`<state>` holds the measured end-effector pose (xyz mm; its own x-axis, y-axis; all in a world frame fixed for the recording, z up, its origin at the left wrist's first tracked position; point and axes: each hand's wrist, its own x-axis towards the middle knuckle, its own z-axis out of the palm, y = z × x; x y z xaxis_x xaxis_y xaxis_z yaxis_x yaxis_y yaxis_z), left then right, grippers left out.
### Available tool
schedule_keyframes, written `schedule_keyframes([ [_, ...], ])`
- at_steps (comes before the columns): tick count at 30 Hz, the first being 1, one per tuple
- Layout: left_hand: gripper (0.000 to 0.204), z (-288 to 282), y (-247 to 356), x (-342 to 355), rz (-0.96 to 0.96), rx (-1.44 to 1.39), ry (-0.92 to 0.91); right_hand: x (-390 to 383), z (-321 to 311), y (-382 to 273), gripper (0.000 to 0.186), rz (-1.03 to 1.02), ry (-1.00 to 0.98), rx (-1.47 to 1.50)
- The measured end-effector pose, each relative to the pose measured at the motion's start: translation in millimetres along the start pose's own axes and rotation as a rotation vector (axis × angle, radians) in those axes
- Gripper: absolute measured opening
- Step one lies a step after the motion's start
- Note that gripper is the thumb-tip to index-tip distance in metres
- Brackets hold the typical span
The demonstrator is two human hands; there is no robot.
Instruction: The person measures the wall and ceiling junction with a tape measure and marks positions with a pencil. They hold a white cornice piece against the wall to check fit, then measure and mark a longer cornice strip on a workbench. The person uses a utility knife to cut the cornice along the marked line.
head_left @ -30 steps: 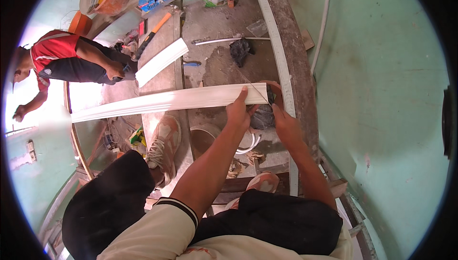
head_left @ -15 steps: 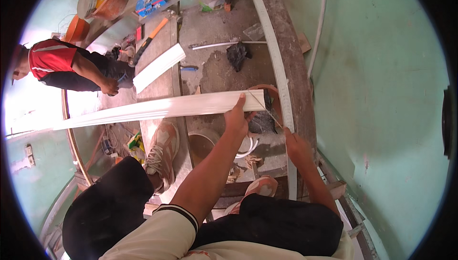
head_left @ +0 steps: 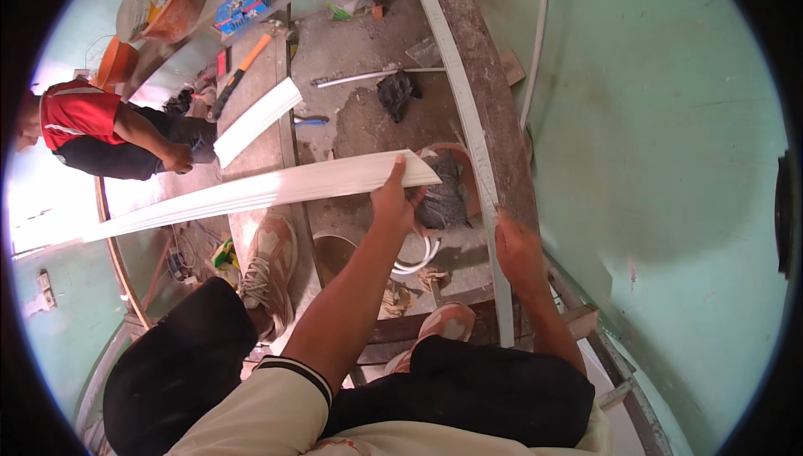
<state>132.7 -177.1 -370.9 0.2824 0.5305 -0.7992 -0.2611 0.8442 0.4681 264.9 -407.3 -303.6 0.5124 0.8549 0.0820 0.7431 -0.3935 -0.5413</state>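
A long white moulding strip (head_left: 276, 187) with ridged lines runs from the far left to my left hand (head_left: 393, 197). That hand is closed round its right end, thumb on top and fingers underneath. The strip's end is slanted to a point. My right hand (head_left: 520, 247) is closed on a thin, dark blade, like a bare saw blade (head_left: 483, 181), that points up and away from me. The blade is apart from the moulding and lies across the view of a long pale straight bar (head_left: 468, 109).
A shorter white moulding piece (head_left: 258, 121) and an orange-handled hammer (head_left: 242, 71) lie on the left plank. Below are an orange bucket (head_left: 462, 155) with a dark bag and a black crumpled bag (head_left: 396, 94). A co-worker in a red shirt (head_left: 79, 113) is at the left.
The moulding's right end was square and longer, with the blade across it; now it is slanted and the end piece is gone. My right hand and the blade have moved clear of it.
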Motion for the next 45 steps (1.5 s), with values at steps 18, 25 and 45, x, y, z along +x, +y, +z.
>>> schedule_keyframes([
  [18, 0.041, 2.7, -9.9, 1.7, -0.024, -0.132, -0.057, 19.0, 18.1, -37.2, 0.050, 0.049, -0.345, -0.257],
  [25, 0.041, 0.1, -9.6, 5.6, -0.039, -0.138, -0.075, 19.6, 23.0, -41.3, 0.044, 0.069, -0.207, -0.104],
  [45, 0.076, -10.5, 12.5, 15.0, 0.259, -0.615, -0.227, -62.1, 2.5, 28.7, 0.044, 0.929, 0.255, 0.600],
])
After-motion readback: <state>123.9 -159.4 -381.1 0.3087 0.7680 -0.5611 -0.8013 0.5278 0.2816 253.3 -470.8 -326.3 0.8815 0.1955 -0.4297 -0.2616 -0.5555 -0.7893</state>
